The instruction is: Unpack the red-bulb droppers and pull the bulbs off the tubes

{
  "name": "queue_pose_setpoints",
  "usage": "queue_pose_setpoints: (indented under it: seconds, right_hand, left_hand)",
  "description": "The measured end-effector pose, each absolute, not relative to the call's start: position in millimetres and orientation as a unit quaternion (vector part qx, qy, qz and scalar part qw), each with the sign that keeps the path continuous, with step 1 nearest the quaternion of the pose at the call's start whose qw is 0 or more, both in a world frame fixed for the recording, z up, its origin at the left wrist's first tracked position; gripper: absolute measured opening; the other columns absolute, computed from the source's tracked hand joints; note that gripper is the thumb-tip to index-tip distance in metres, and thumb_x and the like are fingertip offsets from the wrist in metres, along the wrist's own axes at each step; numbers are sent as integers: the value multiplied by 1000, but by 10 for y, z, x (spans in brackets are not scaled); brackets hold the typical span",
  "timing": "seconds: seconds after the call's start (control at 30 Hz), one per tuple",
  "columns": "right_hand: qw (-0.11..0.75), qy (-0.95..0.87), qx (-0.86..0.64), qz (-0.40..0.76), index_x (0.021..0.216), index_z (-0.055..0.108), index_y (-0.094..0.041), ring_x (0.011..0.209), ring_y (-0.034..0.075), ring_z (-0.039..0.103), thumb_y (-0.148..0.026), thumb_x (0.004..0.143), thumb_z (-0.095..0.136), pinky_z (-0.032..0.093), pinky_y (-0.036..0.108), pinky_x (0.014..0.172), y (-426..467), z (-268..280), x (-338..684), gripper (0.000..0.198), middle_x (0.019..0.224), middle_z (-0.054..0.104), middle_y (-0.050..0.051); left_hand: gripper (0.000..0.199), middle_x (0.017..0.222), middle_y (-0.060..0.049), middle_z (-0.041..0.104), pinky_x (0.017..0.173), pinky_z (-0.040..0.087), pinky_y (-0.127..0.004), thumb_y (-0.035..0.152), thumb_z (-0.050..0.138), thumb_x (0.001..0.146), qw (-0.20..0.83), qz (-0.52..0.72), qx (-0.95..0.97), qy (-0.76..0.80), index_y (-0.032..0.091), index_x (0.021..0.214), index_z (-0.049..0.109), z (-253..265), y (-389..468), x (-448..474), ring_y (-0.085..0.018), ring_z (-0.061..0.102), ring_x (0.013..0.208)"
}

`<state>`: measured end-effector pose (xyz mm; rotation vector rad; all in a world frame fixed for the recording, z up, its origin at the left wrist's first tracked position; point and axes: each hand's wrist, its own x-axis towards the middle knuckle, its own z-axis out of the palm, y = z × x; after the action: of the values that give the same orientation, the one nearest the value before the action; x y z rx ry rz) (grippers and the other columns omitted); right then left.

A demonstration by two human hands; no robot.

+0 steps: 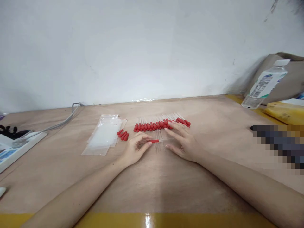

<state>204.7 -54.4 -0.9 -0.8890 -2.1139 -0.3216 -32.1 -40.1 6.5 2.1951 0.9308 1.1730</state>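
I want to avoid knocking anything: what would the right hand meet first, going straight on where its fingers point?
Probably the row of red, rounded, rubber-looking bulbs, just ahead of the right hand; depth leaves contact unclear.

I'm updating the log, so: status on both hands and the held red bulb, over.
Left hand pinching red bulb, clear tube at its end. Right hand open beside tube. Thin tubes lying beneath; red-bulbed row just behind.
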Motion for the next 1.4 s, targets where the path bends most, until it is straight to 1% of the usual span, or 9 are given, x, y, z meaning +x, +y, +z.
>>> queue_pose_setpoints:
  seconds: [0.13,0.23,0.33,0.4,0.5,0.57,0.83,1.13,1.4]
  right_hand:
    - [383,-859,-322,-112,104,61,-24,118,22,44,-31,83,54,36,45,98,-483,-79,2052,24,119,56,6]
    - [394,-861,-308,-95,93,65,-24,112,21,49,-27,83,53,39,43,94,-464,-106,2034,15,107,63,3]
    - [399,-863,-299,-83,91,65,-23,110,21,50,-27,82,54,39,43,93,-481,-98,2010,15,103,64,3]
    - [397,-867,-290,-77,93,64,-22,108,20,51,-26,83,54,38,43,95,-502,-85,1994,16,102,65,3]
    - [387,-876,-281,-67,96,63,-22,106,18,52,-27,83,53,38,42,96,-533,-68,1972,17,102,65,2]
    - [377,-879,-287,-57,99,62,-21,106,18,52,-30,82,54,38,41,96,-549,-63,1955,21,104,65,3]
    - [377,-888,-263,-21,105,59,-20,105,18,54,-22,87,46,42,40,96,-549,-108,1896,23,106,64,5]
    - [404,-882,-238,-45,102,58,-17,100,16,58,-18,86,47,47,35,90,-531,-143,1868,19,105,65,7]
    - [362,-901,-216,-106,92,58,-17,97,16,59,-18,87,45,46,35,91,-547,-60,1914,14,97,67,6]
  left_hand:
    - [13,87,-5,60,74,49,-29,20,56,81,195,408,835,313,18,92,61,67,-427,-335,-15,57,82]
    - [20,93,-7,59,80,48,-32,20,56,81,140,391,857,306,18,101,60,97,-454,-316,-16,57,88]
    - [35,111,-10,55,90,45,-38,24,60,79,72,370,883,279,19,113,56,100,-473,-245,-20,53,105]
    - [33,112,-9,57,93,44,-40,25,60,79,36,365,896,249,19,111,57,79,-466,-198,-22,51,110]
    - [20,96,-6,65,92,46,-39,22,56,82,8,369,903,218,19,101,61,36,-440,-166,-20,54,107]
    - [17,93,-5,66,91,47,-38,20,56,82,1,374,904,207,18,98,61,17,-431,-166,-19,56,104]
    - [23,102,-7,65,91,49,-36,21,54,83,-6,376,904,202,18,106,58,40,-468,-164,-19,57,106]
    - [16,103,-7,66,101,38,-43,19,52,84,-55,339,916,206,17,98,59,75,-490,-168,-18,57,105]
    - [17,108,-8,64,104,34,-42,19,47,86,-35,310,927,210,16,99,58,111,-528,-163,-17,55,108]
